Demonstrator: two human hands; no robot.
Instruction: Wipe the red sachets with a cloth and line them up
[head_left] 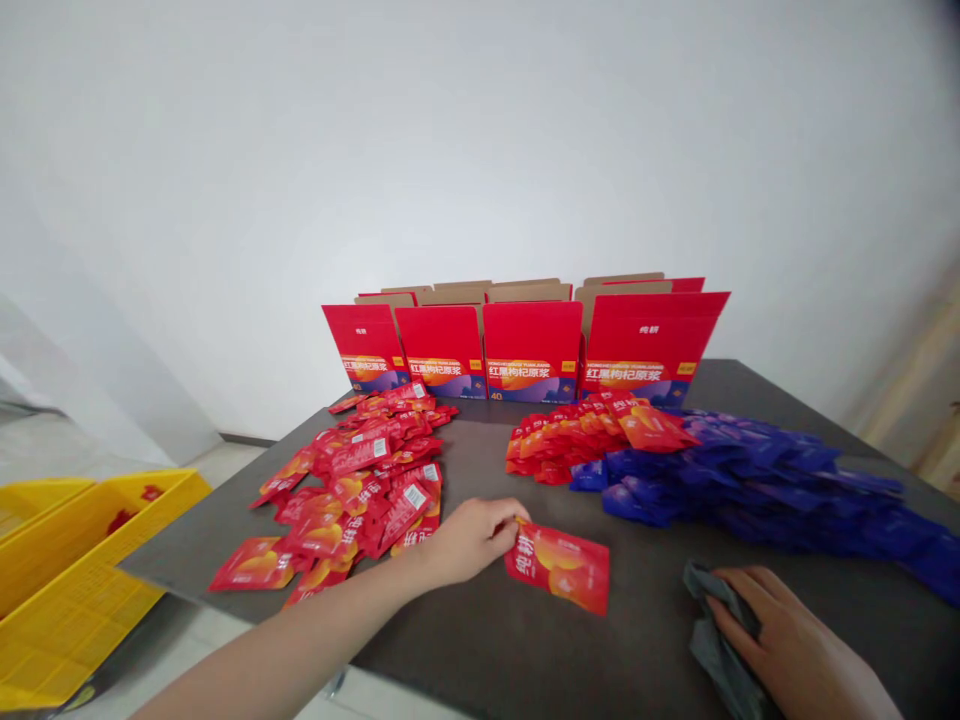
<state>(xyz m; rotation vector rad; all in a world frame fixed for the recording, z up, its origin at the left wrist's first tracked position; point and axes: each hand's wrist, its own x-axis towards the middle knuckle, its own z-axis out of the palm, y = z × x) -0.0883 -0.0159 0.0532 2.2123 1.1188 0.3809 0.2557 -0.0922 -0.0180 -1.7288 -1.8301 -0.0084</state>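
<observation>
My left hand (469, 540) pinches a red sachet (559, 567) by its edge on the desk (480, 640). My right hand (780, 630) lies flat, fingers loosely spread, on a grey cloth (712, 645).

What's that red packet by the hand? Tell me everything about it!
The red packet is a flat, shiny foil-like pouch, red with an orange swirl and white writing. It looks sealed and lies flat, slightly askew, on the dark table, apart from the piles. The left hand pinches its left edge with the fingertips.
</observation>
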